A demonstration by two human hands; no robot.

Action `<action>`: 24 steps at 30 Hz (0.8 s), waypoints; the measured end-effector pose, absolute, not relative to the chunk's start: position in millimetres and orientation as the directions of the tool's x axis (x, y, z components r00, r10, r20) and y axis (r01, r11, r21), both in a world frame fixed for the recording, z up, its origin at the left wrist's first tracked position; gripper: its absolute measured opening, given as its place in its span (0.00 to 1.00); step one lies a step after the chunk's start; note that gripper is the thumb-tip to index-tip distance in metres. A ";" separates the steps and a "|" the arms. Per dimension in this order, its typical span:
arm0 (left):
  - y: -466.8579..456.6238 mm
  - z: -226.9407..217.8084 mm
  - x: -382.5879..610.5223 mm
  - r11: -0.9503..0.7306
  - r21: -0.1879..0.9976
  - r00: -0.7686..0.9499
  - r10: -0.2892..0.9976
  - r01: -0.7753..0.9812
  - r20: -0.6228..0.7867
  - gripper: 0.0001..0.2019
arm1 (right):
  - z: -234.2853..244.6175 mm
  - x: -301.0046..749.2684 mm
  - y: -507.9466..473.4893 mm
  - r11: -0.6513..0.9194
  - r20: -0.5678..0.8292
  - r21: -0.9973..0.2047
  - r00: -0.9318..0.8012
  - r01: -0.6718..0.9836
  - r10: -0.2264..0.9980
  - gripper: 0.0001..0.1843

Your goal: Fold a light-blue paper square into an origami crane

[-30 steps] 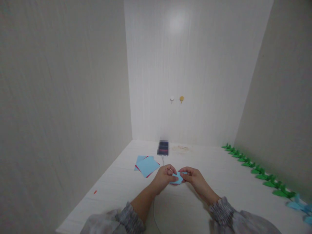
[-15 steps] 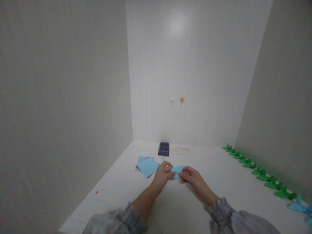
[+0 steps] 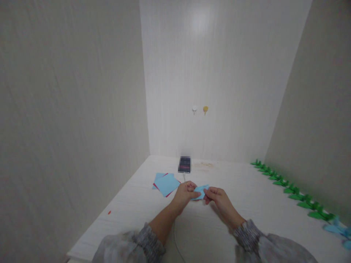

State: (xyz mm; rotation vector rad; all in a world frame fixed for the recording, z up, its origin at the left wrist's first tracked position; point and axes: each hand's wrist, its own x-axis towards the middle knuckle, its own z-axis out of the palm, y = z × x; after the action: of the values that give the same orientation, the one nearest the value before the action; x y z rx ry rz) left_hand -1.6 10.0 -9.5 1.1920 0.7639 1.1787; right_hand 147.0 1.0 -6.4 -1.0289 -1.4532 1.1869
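Note:
Between my two hands is a small folded piece of light-blue paper (image 3: 201, 190), held just above the table. My left hand (image 3: 185, 196) pinches its left end, thumb on top. The right end sits between the thumb and fingers of my right hand (image 3: 218, 198). Parts of the paper are hidden behind the fingers. Left of my left hand lie loose square sheets of blue paper (image 3: 166, 185), with red edges showing beneath the upper one.
A phone (image 3: 184, 164) with a cable (image 3: 175, 237) stands near the back wall. Along the right wall runs a row of green folded-paper pieces (image 3: 296, 196), with blue ones (image 3: 336, 229) nearest. A small orange-red bit (image 3: 109, 212) lies at left. Two hooks (image 3: 205, 109) are on the wall.
The folded paper and my right hand have shifted slightly right, and the right fingers now pinch the paper's end more closely. The whole view has tipped a little.

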 end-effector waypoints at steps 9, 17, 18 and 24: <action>5.6 -3.6 -6.3 -0.059 0.970 0.227 0.967 -0.235 0.114 0.19 | 5.4 142.2 -6.5 0.184 0.178 -0.983 -0.172 0.019 0.969 0.20; 4.3 -7.5 -1.6 -0.050 0.970 0.363 0.922 -0.238 0.136 0.20 | 0.5 141.2 -8.3 0.191 0.182 -0.980 -0.137 0.056 0.974 0.16; 5.2 -8.1 -1.3 -0.047 0.970 0.371 0.919 -0.238 0.135 0.20 | 0.2 141.3 -8.1 0.191 0.184 -0.980 -0.132 0.050 0.974 0.16; 7.3 -8.0 -0.3 -0.032 0.972 0.361 0.925 -0.234 0.118 0.22 | -0.8 141.4 -6.7 0.192 0.189 -0.981 -0.074 0.033 0.979 0.22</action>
State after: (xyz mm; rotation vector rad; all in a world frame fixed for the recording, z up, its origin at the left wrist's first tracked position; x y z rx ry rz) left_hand -0.3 7.3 -8.0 1.2543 0.7288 1.0762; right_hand 141.4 -6.7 -0.8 -1.0599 -1.3752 1.0969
